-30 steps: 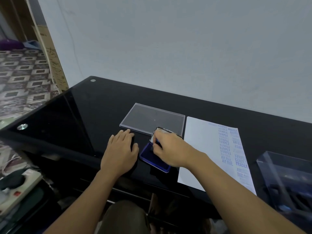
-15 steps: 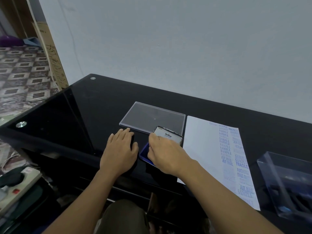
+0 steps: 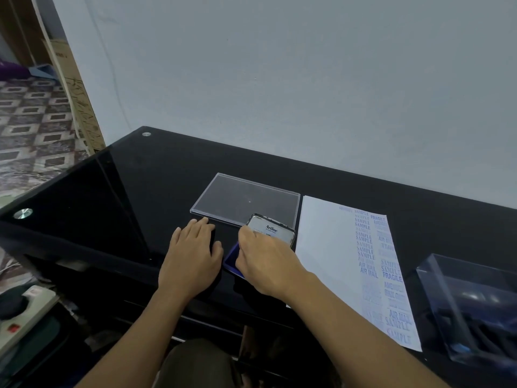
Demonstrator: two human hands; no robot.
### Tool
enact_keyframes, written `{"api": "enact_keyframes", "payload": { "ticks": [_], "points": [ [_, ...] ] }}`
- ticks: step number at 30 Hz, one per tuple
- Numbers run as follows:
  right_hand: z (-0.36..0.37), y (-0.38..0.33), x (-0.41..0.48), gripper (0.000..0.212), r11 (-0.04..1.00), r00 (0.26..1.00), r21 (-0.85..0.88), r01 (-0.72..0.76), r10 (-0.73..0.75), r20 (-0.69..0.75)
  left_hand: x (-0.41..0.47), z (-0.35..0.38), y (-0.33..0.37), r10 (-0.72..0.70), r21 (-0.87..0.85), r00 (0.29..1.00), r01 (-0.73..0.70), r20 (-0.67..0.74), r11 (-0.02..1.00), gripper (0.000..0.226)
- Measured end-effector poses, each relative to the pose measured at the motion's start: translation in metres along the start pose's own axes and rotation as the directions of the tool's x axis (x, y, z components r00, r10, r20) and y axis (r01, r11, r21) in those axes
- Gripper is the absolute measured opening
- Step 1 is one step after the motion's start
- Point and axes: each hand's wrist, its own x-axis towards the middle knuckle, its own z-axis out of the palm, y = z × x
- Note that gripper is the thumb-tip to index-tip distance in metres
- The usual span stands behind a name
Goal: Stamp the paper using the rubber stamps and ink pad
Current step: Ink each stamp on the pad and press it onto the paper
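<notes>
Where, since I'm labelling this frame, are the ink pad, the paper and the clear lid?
ink pad (image 3: 230, 260): head view, blue base's left edge.
paper (image 3: 327, 242): head view, blank left part.
clear lid (image 3: 243, 197): head view, its middle.

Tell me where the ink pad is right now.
In the head view, the ink pad sits near the table's front edge, mostly under the right hand, with the left hand to its left and the paper to its right.

Glossy black glass table; clear plastic lid; matt white paper.
</notes>
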Motion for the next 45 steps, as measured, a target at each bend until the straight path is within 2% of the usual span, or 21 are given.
{"api": "enact_keyframes", "payload": {
  "ticks": [6, 12, 20, 26, 31, 35, 38, 45],
  "points": [
    [-0.002, 0.0, 0.001, 0.007, 1.0, 1.0, 0.005, -0.012, 0.012, 0.01, 0.001, 0.0, 0.0, 0.0, 0.0, 1.0, 0.0, 0.005, 1.0, 0.044],
    [-0.001, 0.0, -0.001, 0.007, 1.0, 1.0, -0.02, 0.014, -0.014, -0.003, 0.004, -0.001, -0.001, -0.032, -0.078, 0.999, 0.032, -0.003, 0.996, 0.044],
    [-0.004, -0.001, -0.001, 0.012, 1.0, 1.0, -0.001, 0.017, -0.017, 0.007, 0.006, -0.002, -0.001, -0.028, -0.081, 1.0, 0.028, 0.007, 0.996, 0.043],
    [-0.002, 0.0, -0.001, 0.007, 1.0, 1.0, -0.008, 0.006, -0.006, 0.004, 0.008, -0.004, 0.001, -0.02, -0.044, 1.0, 0.021, 0.02, 0.999, 0.043],
    [-0.004, 0.0, 0.0, 0.01, 1.0, 1.0, 0.007, 0.011, -0.011, 0.008, 0.01, -0.013, 0.006, -0.02, -0.076, 0.999, 0.022, 0.029, 0.997, 0.035],
    [-0.008, 0.004, -0.001, 0.013, 0.998, 0.999, 0.052, 0.021, -0.023, 0.034, 0.01, -0.022, 0.016, -0.083, -0.204, 0.996, 0.078, -0.017, 0.976, 0.047],
    [-0.011, 0.007, 0.0, 0.012, 0.996, 0.998, 0.084, 0.035, -0.04, 0.055, 0.014, -0.025, 0.024, -0.092, -0.233, 0.995, 0.082, -0.034, 0.969, 0.048],
    [-0.047, 0.043, 0.0, 0.008, 0.912, 0.987, 0.391, -0.12, 0.151, -0.05, 0.04, -0.028, 0.059, -0.032, -0.326, 0.999, 0.029, -0.003, 0.945, 0.045]
  ]
}}
